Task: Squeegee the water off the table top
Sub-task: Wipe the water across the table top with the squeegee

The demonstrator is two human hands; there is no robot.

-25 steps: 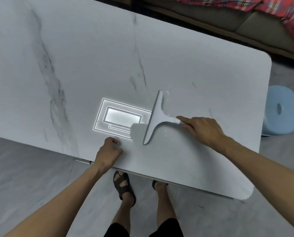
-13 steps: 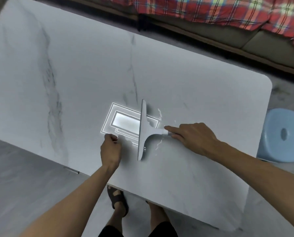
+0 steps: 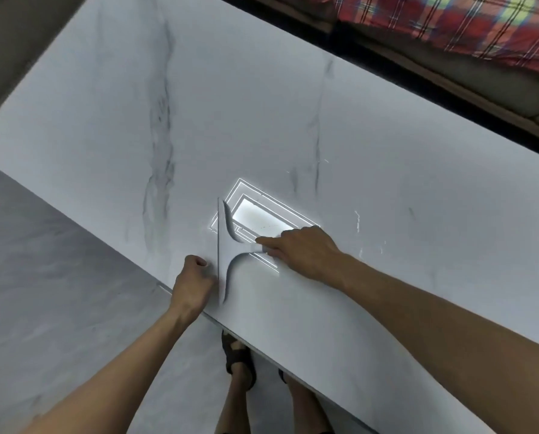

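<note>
A white T-shaped squeegee [image 3: 225,245] lies blade-down on the white marble table top [image 3: 261,120], with its long blade running toward the near edge. My right hand [image 3: 305,252] grips its short handle from the right. My left hand [image 3: 193,283] is curled into a fist at the table's near edge, touching the blade's left side. Thin streaks and drops of water [image 3: 357,220] glint on the surface to the right of my right hand. A bright reflection of a ceiling light [image 3: 261,214] sits just behind the squeegee.
The table's near edge [image 3: 261,346] runs diagonally over grey floor [image 3: 58,277]. My sandalled feet [image 3: 238,358] stand below it. A sofa with a red plaid cloth [image 3: 450,23] lies beyond the far edge.
My right hand has dragged the squeegee leftward across the table, over the light's reflection, until the blade met my left fist. The view shifted, so the blue stool is out of sight.
</note>
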